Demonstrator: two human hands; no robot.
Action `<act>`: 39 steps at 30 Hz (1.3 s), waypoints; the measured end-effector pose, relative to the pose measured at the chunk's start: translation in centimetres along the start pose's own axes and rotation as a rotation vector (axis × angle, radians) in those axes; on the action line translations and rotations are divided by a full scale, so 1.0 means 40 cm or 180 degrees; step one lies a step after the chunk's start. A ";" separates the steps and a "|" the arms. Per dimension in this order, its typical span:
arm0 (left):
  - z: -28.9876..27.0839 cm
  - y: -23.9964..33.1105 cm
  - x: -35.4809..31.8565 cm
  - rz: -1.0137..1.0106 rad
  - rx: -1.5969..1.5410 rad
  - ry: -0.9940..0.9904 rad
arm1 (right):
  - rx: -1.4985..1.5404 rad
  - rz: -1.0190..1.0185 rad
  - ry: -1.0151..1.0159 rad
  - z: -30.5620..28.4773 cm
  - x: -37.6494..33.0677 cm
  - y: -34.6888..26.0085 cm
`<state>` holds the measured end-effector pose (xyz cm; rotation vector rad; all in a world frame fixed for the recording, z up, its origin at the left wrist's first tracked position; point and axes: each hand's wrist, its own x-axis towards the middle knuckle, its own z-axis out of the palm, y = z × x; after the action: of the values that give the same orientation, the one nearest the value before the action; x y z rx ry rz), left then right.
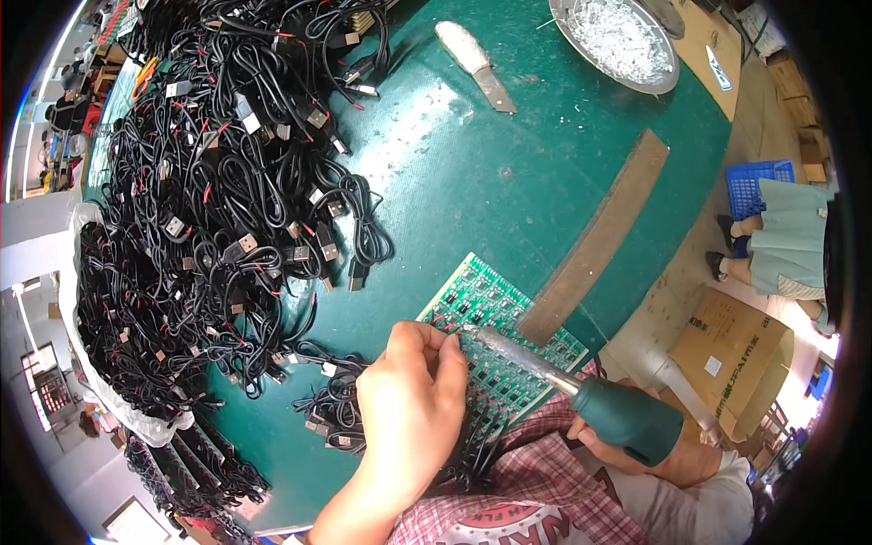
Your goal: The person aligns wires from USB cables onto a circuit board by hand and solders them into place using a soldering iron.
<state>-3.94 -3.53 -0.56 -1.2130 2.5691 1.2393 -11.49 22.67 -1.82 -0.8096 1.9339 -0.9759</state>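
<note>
A white bag (156,431) at left bulges with black USB cables; more cables (263,173) heap beside it on the green bench (436,182). The left hand (413,400) is pinched, its contents hidden, over the left edge of a green circuit board (490,300). The right hand (592,443) grips a green soldering iron (629,421), tip beside those fingertips. Beyond, a metal dish (658,88) holds white flakes; rightward, a carton (736,350) bears dark print and a pale label (712,365).
</note>
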 end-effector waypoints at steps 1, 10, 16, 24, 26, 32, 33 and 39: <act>0.004 0.000 0.000 0.0025 0.0038 0.0070 | -0.0270 -0.0178 -0.0020 -0.002 -0.002 0.005; 0.003 0.003 0.002 0.0007 0.0043 0.0047 | -0.0249 -0.0152 0.0049 0.004 -0.004 0.012; 0.003 0.006 0.004 0.0052 0.0107 0.0063 | -0.0546 -0.0394 0.0079 0.005 -0.008 0.021; 0.005 0.009 0.001 0.0090 0.0133 0.0120 | -0.0093 0.0089 0.0011 0.005 -0.014 0.011; 0.002 0.010 -0.001 -0.0016 0.0074 0.0078 | -0.0204 -0.0002 0.0005 0.008 -0.010 0.008; -0.007 -0.003 0.001 0.0053 0.0003 -0.0059 | -0.0320 -0.0237 0.0141 0.010 0.008 0.004; -0.012 -0.004 0.007 -0.0192 -0.0308 -0.0259 | -0.0359 -0.0205 0.0074 0.002 0.015 -0.004; -0.001 -0.001 -0.007 -0.0242 -0.0310 -0.0295 | 0.0032 0.0051 -0.0079 -0.014 0.028 -0.027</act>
<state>-3.69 -3.40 -0.47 -1.2265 2.4007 1.3849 -12.30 21.42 -1.09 -0.7959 1.9100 -0.9608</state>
